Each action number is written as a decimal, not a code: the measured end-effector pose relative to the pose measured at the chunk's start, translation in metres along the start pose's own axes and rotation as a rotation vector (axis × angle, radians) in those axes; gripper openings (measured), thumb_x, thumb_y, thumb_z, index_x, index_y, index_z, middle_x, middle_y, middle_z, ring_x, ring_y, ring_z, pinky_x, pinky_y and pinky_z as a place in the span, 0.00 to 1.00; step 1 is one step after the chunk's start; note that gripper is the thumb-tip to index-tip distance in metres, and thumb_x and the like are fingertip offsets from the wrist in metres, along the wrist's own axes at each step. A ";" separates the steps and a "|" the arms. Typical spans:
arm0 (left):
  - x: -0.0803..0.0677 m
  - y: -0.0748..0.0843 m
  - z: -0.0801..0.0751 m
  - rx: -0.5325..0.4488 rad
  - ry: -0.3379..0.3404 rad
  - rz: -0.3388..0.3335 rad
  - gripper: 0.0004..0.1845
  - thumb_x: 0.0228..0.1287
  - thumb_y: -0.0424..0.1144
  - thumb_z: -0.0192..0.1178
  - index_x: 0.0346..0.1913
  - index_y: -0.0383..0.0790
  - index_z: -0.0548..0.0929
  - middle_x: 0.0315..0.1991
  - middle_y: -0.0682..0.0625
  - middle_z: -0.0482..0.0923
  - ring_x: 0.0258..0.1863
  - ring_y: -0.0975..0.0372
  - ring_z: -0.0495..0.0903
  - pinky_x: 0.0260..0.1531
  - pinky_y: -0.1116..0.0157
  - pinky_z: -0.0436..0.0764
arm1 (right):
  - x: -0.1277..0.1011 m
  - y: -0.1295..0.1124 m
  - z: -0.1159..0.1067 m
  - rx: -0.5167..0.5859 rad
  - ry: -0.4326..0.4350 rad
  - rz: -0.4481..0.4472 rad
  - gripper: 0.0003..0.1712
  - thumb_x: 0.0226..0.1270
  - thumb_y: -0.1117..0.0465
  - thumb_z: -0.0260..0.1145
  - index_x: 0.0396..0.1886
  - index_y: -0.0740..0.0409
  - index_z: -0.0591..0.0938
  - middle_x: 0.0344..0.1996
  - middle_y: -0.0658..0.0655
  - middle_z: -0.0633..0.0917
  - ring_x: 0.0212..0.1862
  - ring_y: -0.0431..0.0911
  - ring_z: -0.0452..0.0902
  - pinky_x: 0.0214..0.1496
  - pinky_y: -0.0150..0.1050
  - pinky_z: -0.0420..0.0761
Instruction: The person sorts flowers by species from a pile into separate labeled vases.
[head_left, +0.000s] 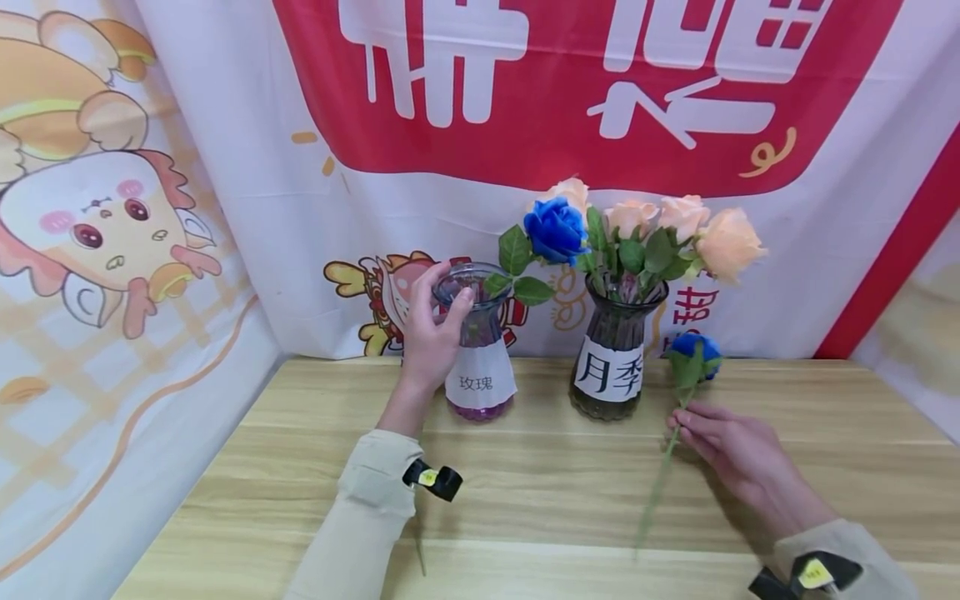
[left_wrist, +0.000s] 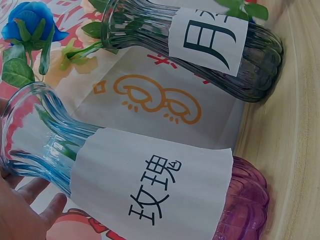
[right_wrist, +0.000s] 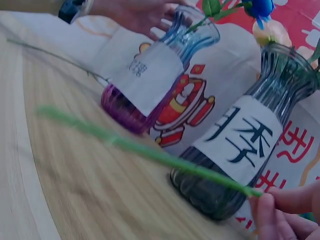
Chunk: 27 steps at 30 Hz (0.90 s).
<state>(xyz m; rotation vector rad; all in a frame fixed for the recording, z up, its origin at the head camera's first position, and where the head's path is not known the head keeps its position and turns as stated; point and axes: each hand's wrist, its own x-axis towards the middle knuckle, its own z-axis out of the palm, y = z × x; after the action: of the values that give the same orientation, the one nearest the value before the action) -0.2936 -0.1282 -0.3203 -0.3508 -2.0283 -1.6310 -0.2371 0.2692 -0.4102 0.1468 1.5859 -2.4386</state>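
My left hand (head_left: 437, 333) holds a glass vase (head_left: 480, 408) by its neck and rim, the thumb at the front. The vase is blue above and purple at its base, with a white paper label. A blue rose (head_left: 555, 231) leans out of its mouth to the right. In my right hand (head_left: 738, 450), thumb and fingers pinch the green stem (right_wrist: 150, 155) of another blue rose (head_left: 697, 357). Its bloom points away from me, and the stem's lower end hangs over the table. To the left of this hand stands a dark grey vase (head_left: 606, 407).
Several peach roses (head_left: 678, 221) fill the grey vase, which also bears a white label. A thin stem (right_wrist: 50, 56) lies on the wooden table (head_left: 555, 508) by the left forearm. A printed cloth (head_left: 247, 183) hangs close behind both vases.
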 end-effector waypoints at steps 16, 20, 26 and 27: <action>0.001 -0.001 0.002 0.000 -0.008 0.003 0.31 0.78 0.49 0.59 0.79 0.48 0.67 0.78 0.48 0.64 0.73 0.53 0.70 0.71 0.45 0.78 | -0.022 -0.029 0.043 0.301 0.038 -0.205 0.06 0.77 0.69 0.65 0.47 0.59 0.86 0.43 0.55 0.93 0.47 0.45 0.92 0.55 0.36 0.90; 0.001 0.000 0.002 0.002 -0.005 0.002 0.31 0.78 0.49 0.59 0.78 0.48 0.67 0.78 0.48 0.64 0.72 0.52 0.71 0.71 0.45 0.79 | -0.027 -0.036 0.064 0.379 0.060 -0.289 0.05 0.75 0.72 0.66 0.45 0.62 0.81 0.40 0.58 0.93 0.44 0.48 0.93 0.54 0.39 0.90; 0.000 0.000 0.001 0.011 0.006 0.009 0.31 0.78 0.47 0.59 0.78 0.46 0.68 0.79 0.47 0.64 0.73 0.52 0.71 0.70 0.45 0.79 | -0.031 -0.045 0.094 0.468 0.068 -0.358 0.07 0.73 0.74 0.68 0.44 0.63 0.79 0.40 0.60 0.92 0.43 0.50 0.93 0.54 0.40 0.90; 0.000 -0.001 0.001 0.011 0.007 0.013 0.31 0.78 0.46 0.59 0.78 0.45 0.68 0.79 0.46 0.64 0.73 0.51 0.71 0.69 0.45 0.79 | -0.032 -0.046 0.098 0.476 0.067 -0.373 0.07 0.73 0.73 0.68 0.44 0.63 0.79 0.41 0.60 0.92 0.43 0.50 0.93 0.54 0.40 0.90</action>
<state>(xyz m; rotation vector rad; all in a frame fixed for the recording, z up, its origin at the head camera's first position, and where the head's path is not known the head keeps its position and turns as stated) -0.2944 -0.1276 -0.3206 -0.3531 -2.0246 -1.6107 -0.2136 0.2019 -0.3220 0.0081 1.1014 -3.0983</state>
